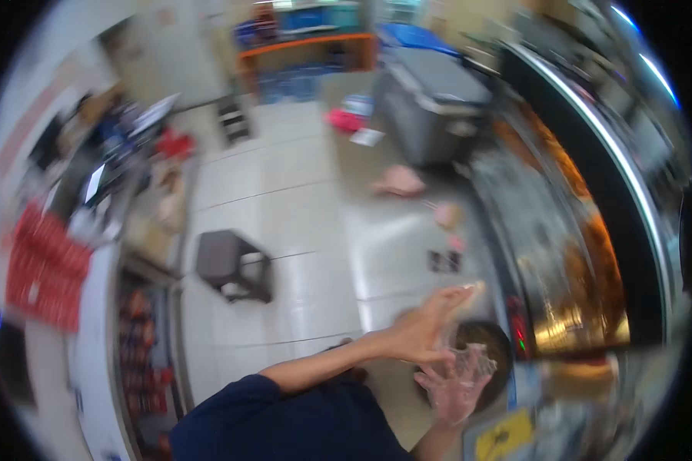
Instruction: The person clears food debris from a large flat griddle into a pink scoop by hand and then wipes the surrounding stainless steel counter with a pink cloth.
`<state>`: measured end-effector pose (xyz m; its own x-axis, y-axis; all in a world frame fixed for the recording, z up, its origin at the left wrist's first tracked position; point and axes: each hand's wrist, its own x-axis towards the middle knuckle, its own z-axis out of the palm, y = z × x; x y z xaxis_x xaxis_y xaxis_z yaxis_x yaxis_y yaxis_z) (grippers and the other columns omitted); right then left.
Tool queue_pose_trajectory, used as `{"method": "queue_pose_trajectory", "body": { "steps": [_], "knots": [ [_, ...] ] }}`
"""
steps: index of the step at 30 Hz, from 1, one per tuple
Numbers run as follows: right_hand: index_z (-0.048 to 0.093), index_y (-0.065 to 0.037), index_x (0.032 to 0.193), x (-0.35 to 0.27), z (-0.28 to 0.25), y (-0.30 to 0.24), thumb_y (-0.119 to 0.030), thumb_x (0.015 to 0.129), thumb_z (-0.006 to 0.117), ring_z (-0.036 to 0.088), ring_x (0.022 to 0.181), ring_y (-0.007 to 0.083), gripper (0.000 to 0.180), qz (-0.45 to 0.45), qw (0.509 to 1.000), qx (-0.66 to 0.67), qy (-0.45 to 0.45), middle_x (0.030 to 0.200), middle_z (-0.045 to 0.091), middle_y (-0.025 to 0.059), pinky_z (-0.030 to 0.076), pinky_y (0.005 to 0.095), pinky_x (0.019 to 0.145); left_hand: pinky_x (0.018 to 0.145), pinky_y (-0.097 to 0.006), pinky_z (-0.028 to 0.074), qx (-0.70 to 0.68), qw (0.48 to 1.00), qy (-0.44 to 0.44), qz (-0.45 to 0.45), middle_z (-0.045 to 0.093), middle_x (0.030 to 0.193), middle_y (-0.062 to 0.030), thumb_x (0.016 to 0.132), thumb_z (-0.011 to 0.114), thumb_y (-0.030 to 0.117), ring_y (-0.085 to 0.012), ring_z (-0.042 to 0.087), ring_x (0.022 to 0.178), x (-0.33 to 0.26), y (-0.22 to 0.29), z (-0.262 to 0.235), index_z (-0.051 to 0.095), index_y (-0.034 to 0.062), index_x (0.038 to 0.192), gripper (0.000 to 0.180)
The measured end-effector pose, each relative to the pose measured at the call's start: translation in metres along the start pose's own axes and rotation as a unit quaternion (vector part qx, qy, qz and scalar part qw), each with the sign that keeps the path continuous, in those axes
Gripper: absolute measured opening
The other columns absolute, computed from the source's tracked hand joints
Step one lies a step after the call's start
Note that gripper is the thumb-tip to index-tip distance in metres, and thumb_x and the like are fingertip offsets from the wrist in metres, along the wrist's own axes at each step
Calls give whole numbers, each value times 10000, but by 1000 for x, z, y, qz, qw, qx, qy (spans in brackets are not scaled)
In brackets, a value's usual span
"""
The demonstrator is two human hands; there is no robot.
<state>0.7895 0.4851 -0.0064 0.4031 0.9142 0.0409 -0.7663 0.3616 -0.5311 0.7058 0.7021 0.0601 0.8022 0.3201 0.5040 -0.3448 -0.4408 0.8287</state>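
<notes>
My left hand reaches across from the left, its fingers stretched out toward the upper right, with a pale tip at their end that is too blurred to name. Just below it, my right hand is spread open and wears a thin, clear plastic glove. Loose, crinkled clear film shows at the gloved fingertips. The hands are close together; I cannot tell whether they touch. Beneath them is a dark round bin or pan, its inside partly hidden by the hands.
A metal counter holds pink items and a large grey cooler box. To the right stands a lit glass display case. A dark plastic stool stands on the tiled floor. Red crates are at far left.
</notes>
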Motion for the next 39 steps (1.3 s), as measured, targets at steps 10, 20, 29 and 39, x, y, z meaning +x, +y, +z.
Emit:
{"method": "queue_pose_trajectory", "body": {
  "steps": [10, 20, 29, 39],
  "knots": [
    [144, -353, 1546, 237, 74, 108, -695, 950, 227, 415, 1291, 528, 692, 242, 876, -218, -355, 1573, 263, 151, 326, 734, 996, 700, -250, 538, -192, 952, 120, -205, 683, 956, -73, 867, 720, 108, -118, 639, 860, -101, -41, -229, 716, -16, 981, 168],
    [234, -290, 1497, 428, 173, 236, -643, 946, 308, 384, 1310, 497, 658, 198, 915, -125, -329, 1564, 230, 124, 325, 689, 1011, 820, -357, 510, 240, 866, 438, 27, 594, 1212, -130, 805, 779, 257, -266, 591, 1068, -63, -106, -361, 617, 54, 1162, 441],
    [298, -184, 1524, 574, 228, 294, -653, 958, 287, -6, 1482, 405, 736, 99, 890, 233, -378, 1635, 39, 77, 114, 660, 1143, 730, -369, 527, 274, 931, 202, 133, 656, 898, -84, 658, 723, 46, -275, 641, 843, 21, -157, -429, 724, 65, 928, 271],
    [330, -166, 1500, 681, 151, 218, -705, 945, 218, 300, 1395, 427, 781, 78, 947, 163, -265, 1533, 323, 119, 439, 564, 998, 675, -303, 526, -136, 987, -71, -53, 700, 862, -99, 755, 752, -52, -191, 665, 769, 150, -254, -459, 746, 18, 905, 166]
  ]
}}
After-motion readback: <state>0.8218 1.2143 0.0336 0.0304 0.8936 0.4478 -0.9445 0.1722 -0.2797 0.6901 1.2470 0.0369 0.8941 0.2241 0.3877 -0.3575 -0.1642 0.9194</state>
